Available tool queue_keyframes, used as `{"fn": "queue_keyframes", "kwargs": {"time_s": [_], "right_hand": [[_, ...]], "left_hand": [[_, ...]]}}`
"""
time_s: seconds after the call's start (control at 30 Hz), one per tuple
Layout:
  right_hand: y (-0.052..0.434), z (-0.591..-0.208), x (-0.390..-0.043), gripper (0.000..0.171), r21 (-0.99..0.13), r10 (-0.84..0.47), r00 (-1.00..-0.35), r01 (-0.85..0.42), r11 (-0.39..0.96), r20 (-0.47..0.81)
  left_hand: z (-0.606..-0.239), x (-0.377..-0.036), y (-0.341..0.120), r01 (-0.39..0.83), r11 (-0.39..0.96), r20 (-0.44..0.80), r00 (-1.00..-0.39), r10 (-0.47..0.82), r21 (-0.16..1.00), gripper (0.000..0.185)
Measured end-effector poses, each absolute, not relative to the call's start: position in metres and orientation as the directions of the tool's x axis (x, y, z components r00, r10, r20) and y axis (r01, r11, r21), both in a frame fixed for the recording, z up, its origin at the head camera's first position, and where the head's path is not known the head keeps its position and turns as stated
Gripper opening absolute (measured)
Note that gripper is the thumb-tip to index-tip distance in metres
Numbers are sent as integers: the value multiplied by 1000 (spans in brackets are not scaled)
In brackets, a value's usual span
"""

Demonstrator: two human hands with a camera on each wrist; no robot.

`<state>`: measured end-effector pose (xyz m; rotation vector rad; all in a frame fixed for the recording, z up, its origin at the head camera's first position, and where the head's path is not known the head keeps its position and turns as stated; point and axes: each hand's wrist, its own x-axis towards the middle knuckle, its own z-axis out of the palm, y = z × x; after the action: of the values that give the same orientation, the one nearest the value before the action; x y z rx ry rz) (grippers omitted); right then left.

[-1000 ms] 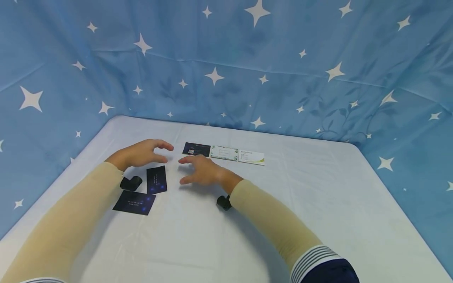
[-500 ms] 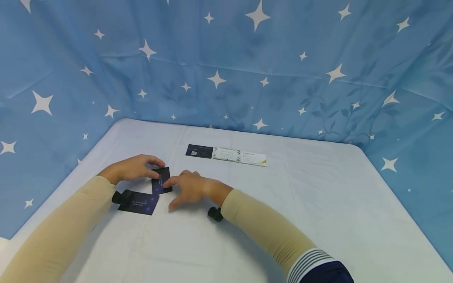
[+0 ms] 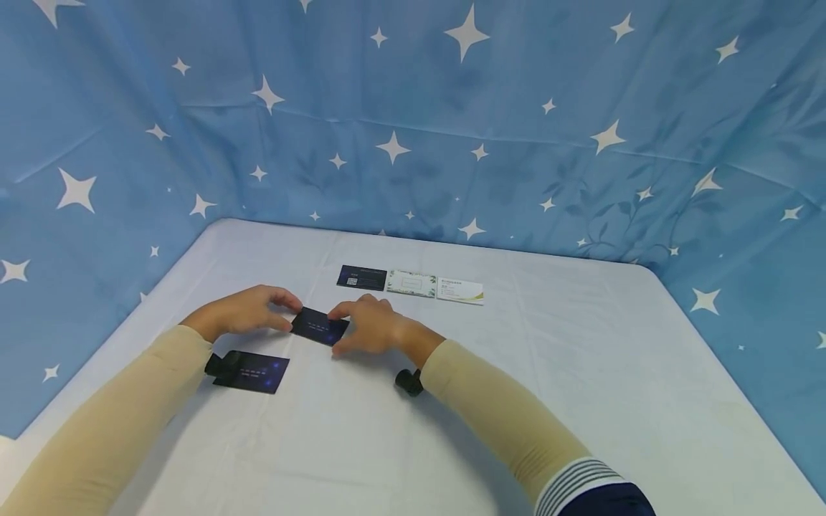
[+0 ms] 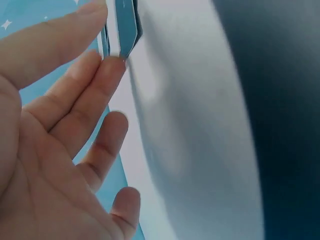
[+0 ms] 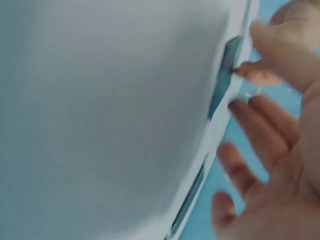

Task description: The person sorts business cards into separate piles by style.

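Observation:
A dark navy business card (image 3: pixel 319 327) with a pale line of print lies lengthwise between the two hands on the white table. My left hand (image 3: pixel 241 313) holds its left end, index finger and thumb at the two corners. At the card's right end, my right hand (image 3: pixel 373 326) has its index finger at the far edge and its thumb by the near edge. In the left wrist view the left fingertips (image 4: pixel 116 60) meet a card corner. The right wrist view is blurred, with the card (image 5: pixel 225 77) edge-on. A matching dark card (image 3: pixel 254 373) lies nearer, partly behind the left wrist camera.
Farther back, a row holds a dark card (image 3: pixel 361 277), a leaf-bordered white card (image 3: pixel 411 284) and a white card with a green-yellow corner (image 3: pixel 459 291). A blue star-patterned curtain (image 3: pixel 413 107) hangs behind the white-covered table (image 3: pixel 581 344).
The upper dark card has turned from upright to lengthwise and shifted right. Both hands first came down to it; the right hand then moved slightly right and up. The other cards stayed put.

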<state>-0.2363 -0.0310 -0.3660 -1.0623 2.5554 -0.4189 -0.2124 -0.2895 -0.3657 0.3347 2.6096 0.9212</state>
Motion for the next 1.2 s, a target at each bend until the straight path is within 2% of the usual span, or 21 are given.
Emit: {"fn": "queue_keyframes", "kwargs": {"time_s": [0.2, 0.4, 0.63, 0.83, 0.97, 1.2], "right_hand": [[-38, -368, -228, 71, -284, -657, -739, -604, 745, -150], [-43, -371, -225, 63, -223, -623, -769, -588, 778, -146], [-42, -373, -228, 60, -306, -606, -784, -548, 778, -137], [-31, -371, -241, 59, -392, -612, -784, -534, 749, -104], [-19, -366, -257, 58, -444, -596, -799, -507, 739, -80], [-5, -365, -288, 57, -507, -508, -857, -399, 764, -91]], "left_hand": [[-370, -215, -283, 129, 803, -233, -920, 316, 581, 62], [-368, -216, -274, 119, 859, -247, -930, 272, 498, 58], [-365, -214, -269, 115, 880, -237, -940, 247, 461, 52], [-365, -219, -268, 128, 878, -177, -957, 232, 461, 48], [-361, -234, -259, 135, 874, -140, -965, 224, 467, 50], [-358, -267, -239, 108, 872, -147, -969, 200, 477, 54]]}}
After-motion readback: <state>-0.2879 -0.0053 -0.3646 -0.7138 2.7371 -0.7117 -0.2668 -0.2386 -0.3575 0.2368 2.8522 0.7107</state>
